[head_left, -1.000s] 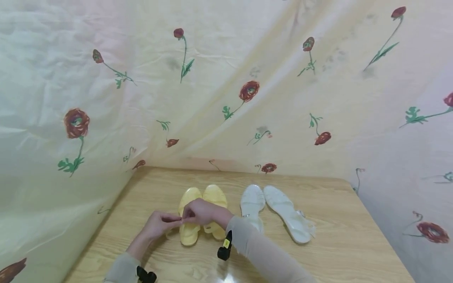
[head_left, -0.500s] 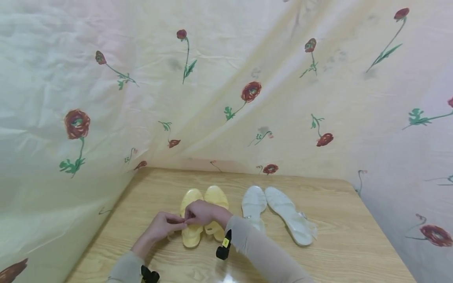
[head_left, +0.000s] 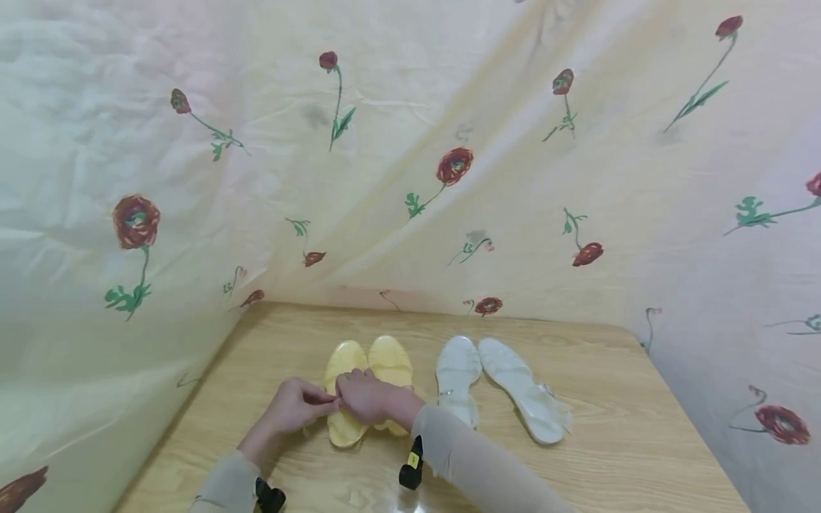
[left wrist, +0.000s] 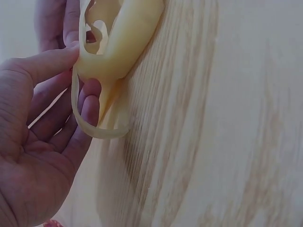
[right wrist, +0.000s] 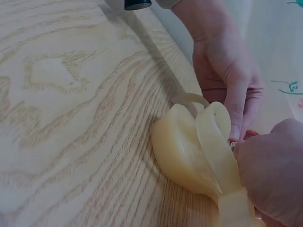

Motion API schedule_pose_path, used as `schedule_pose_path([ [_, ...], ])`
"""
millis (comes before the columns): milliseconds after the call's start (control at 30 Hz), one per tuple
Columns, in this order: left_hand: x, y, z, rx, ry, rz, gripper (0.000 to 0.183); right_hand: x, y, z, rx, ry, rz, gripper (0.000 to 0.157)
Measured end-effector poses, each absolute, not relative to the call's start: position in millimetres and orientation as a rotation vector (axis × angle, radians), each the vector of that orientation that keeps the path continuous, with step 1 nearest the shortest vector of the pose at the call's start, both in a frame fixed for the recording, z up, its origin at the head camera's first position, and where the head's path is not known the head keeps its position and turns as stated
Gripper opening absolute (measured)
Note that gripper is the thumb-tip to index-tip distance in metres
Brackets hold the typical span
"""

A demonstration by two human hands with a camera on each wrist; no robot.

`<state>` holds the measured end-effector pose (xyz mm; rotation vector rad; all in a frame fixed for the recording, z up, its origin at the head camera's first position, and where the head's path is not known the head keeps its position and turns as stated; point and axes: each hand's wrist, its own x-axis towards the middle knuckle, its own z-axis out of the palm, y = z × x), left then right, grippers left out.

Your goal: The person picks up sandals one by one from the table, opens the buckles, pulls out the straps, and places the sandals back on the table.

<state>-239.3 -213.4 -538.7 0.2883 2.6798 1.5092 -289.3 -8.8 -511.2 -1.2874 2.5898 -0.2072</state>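
Left-hand yellow sandal (head_left: 345, 432) flat on wood-grain table (head_left: 616, 399), toe away from the person, both hands at its strap (left wrist: 106, 134). Left hand (head_left: 291, 407) pinches the strap between thumb and fingers; a loose curve of it hangs below. Right hand (head_left: 368, 395) curled beside it, fingertips behind knuckles; cannot tell what it grips. Tiny metallic bit between the hands, too small to make out. Second yellow sandal (head_left: 389, 354) half covered by right hand and wrist. Nearer white sandal (head_left: 458, 363) partly behind the right sleeve (head_left: 487, 456); farther one (head_left: 535, 410) fully visible.
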Motion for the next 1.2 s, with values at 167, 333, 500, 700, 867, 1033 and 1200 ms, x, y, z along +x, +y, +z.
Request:
schedule_pose_path([
  [167, -242, -213, -539, 0.334, 2.664, 1.552, 0.016, -292, -3, -514, -1.310, 2.600, -0.236, 0.013],
  [333, -244, -213, -543, 0.330, 2.646, 1.609, 0.016, -297, 4, -503, -1.418, 2.580, -0.431, 0.009],
  [500, -244, -213, -548, 0.255, 2.624, 1.643, 0.019, -303, 5, -497, -1.496, 2.562, -0.607, 0.010],
  [700, -243, -217, -548, 0.213, 2.671, 1.611, 0.019, -308, -4, -500, -1.545, 2.532, -0.613, 0.010],
  [867, -243, -219, -546, 0.307, 2.663, 1.583, 0.017, -307, -7, -507, -1.486, 2.529, -0.559, 0.008],
  [1033, -242, -218, -542, 0.394, 2.683, 1.510, 0.014, -302, -2, -508, -1.464, 2.560, -0.523, 0.009],
  [1200, -242, -216, -541, 0.428, 2.690, 1.482, 0.013, -298, 3, -507, -1.442, 2.616, -0.483, 0.010],
])
